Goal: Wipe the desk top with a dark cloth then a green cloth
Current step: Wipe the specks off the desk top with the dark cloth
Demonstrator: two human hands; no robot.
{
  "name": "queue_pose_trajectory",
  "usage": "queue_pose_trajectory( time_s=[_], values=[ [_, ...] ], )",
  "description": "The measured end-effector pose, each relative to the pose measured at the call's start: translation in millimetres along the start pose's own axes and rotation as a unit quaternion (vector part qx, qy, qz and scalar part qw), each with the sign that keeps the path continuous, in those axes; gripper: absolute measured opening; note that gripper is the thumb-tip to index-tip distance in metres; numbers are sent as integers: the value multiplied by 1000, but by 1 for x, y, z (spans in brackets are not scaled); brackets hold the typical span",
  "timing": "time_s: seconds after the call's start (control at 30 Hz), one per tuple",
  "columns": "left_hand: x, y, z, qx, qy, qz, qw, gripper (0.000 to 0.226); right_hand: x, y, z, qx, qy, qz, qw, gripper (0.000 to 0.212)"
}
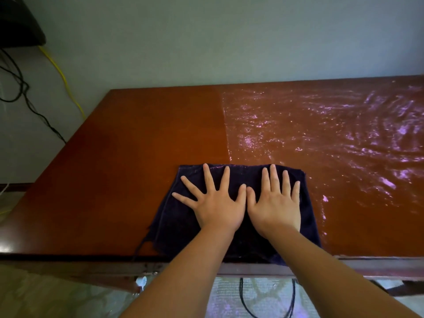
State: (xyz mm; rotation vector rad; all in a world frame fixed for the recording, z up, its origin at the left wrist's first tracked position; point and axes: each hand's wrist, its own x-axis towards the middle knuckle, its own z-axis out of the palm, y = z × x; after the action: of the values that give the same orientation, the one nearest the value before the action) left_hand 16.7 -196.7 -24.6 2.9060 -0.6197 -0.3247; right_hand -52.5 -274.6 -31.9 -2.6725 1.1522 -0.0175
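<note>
Pressing cloth [246, 175] flat on desk [137, 157] by the front edge, where the wet film [344, 134] begins — left hand [218, 207] and right hand [275, 210] lying side by side, fingers straight and spread, thumbs touching — probably loading it evenly for sweeping; green cloth not showing.

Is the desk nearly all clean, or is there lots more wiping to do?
About halfway with the first cloth, I think. The right side of the desk top shines with wet swirly streaks, so it looks wiped. The left hand and right hand press flat on the dark cloth near the front edge. The dull left side seems left to do, and no green cloth shows.
</note>
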Motion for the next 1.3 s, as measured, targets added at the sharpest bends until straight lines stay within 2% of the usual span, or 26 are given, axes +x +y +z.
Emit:
queue_pose_trajectory(
  time_s=[0.17, 0.37, 0.7, 1.07, 1.3],
  values=[
    [34, -4, -7, 1, 10, -17, 1000, 66, 31, -19, 3, -8, 8, -8, 1000, 68],
    [57, -10, -12, 3, 16, 10, 1000, 64, 52, -28, 2, -13, 12, 0, 1000, 69],
    [76, 15, -11, 11, 9, 25, 1000, 67, 74, -18, -6, -8, 19, 9, 1000, 68],
    [89, 23, -11, 18, 16, 21, 999, 66, 95, -16, -8, -12, 13, -11, 1000, 67],
    [124, 45, -14, 17, 22, 1, 1000, 65, 139, -10, -15, -2, 4, -41, 999, 68]
  ],
)
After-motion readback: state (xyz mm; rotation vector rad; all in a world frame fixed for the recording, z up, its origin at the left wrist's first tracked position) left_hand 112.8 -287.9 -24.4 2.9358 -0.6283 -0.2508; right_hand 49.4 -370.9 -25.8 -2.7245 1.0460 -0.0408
